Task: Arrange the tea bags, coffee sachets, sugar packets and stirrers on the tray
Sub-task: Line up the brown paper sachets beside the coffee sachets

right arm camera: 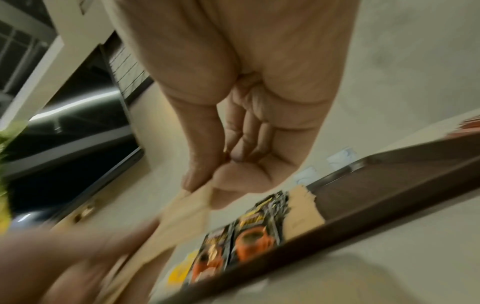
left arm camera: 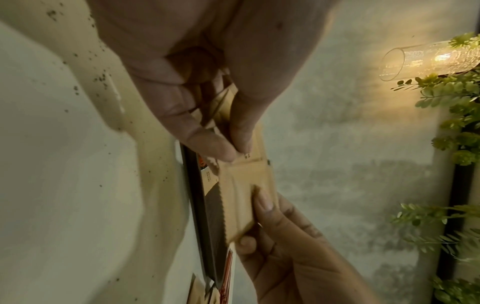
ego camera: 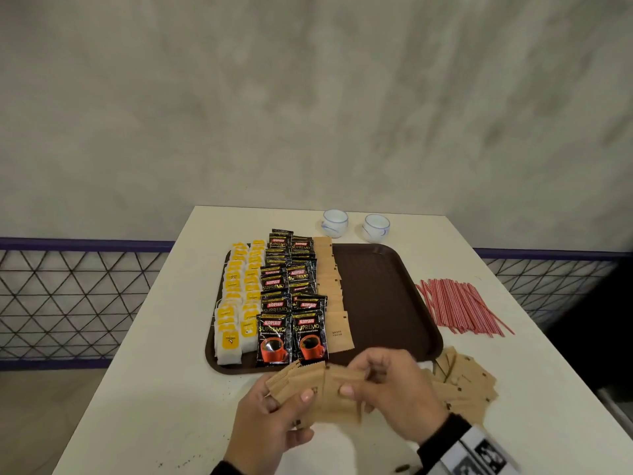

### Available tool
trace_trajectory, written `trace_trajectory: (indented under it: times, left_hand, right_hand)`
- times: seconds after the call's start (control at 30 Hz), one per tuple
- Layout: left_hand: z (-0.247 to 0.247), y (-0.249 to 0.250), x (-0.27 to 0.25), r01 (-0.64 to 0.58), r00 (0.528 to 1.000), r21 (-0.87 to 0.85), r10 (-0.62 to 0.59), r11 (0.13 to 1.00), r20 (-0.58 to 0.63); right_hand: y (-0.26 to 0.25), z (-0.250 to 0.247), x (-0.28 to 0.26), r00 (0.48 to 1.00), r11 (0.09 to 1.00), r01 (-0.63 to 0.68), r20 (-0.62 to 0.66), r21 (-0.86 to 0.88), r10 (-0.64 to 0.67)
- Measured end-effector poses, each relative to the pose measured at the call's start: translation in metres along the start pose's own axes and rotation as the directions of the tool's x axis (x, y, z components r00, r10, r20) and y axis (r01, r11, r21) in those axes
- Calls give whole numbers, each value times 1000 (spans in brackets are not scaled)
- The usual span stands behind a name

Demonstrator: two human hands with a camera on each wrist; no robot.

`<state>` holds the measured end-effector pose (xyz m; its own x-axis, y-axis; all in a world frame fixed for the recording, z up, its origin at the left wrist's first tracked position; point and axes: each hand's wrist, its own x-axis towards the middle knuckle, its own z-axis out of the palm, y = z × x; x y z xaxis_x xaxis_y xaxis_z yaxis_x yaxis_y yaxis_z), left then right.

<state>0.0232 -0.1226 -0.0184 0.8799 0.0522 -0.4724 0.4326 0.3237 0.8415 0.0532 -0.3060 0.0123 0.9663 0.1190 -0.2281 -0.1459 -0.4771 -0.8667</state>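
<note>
Sugar packets [ego camera: 318,389] gripped by both left hand [ego camera: 274,423] and right hand [ego camera: 394,399], white table [ego camera: 154,389] set against mottled grey wall [ego camera: 308,97], brown tray [ego camera: 383,296] part-filled, red stirrers [ego camera: 459,306] laid beside it.

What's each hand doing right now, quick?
Left hand: fingers curled round a fanned bunch of brown sugar packets.
Right hand: pinching the same bunch from the other end.

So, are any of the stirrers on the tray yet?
No, the red stirrers all lie on the table, right of the tray.
</note>
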Motion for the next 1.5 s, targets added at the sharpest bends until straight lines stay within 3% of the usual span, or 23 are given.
trace_trajectory:
  times: [0.13, 0.27, 0.47, 0.63, 0.83, 0.9, 0.97, 1.07, 1.2, 1.33, 1.5]
  left_hand:
    - [-11, 1, -1, 24, 999, 35, -23, 999, -23]
    - [-14, -1, -3, 52, 998, 19, -52, 998, -33]
    - [-24, -4, -4, 24, 999, 50, -22, 998, -33]
    - [-27, -6, -4, 8, 999, 51, -6, 999, -53]
    - [-18, -9, 0, -8, 999, 61, 11, 998, -42]
    - [-13, -9, 3, -22, 999, 76, 26, 997, -44]
    - [-6, -10, 5, -48, 997, 92, 53, 995, -52]
    - [2, -10, 6, -98, 994, 114, 103, 989, -31]
    - [9, -10, 2, -89, 996, 106, 87, 990, 21]
    - [10, -10, -2, -76, 996, 91, 72, 993, 46]
    - [-2, -8, -4, -65, 998, 55, 66, 996, -22]
  right_hand:
    - [3, -33, 39, 974, 998, -27, -222, 63, 41]
    - [12, -29, 86, 979, 988, -89, -194, -129, 63]
    - [16, -2, 111, 984, 955, -101, -169, -279, 55]
    - [24, 8, 113, 967, 939, -100, -253, -329, 15]
    - [17, 1, 94, 963, 957, -62, -269, -284, -18]
    - [7, -3, 71, 981, 984, 11, -189, -179, -46]
    - [-1, -4, 42, 999, 999, 45, 11, -24, -45]
    - [-1, 3, 4, 976, 999, 23, 218, 38, -31]
    - [10, 8, -12, 986, 994, -71, 154, 77, 59]
    - [13, -6, -12, 987, 993, -44, 159, 114, 26]
    - [16, -33, 19, 986, 989, -55, -150, 138, 76]
